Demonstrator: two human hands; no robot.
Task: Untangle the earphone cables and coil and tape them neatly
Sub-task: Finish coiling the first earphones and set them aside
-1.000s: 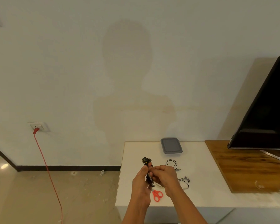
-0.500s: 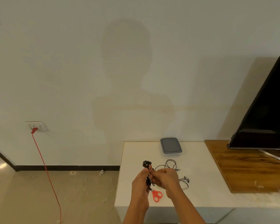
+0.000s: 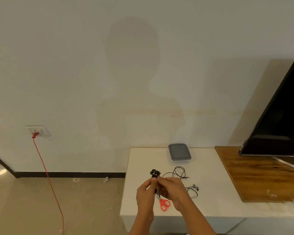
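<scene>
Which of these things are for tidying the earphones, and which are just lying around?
For the job:
- black earphone bundle, pinched by the left hand and the right hand
- loose black cable
- second earphones
- red scissors, probably for tape

Just lying about:
- grey lidded box
- TV
- wooden board
- red power cord

No writing, brand, number or sign can be read here; any print on the earphones [image 3: 155, 173], scissors [image 3: 165, 204], box [image 3: 179, 151] or screen [image 3: 282, 119] is too small to tell.
</scene>
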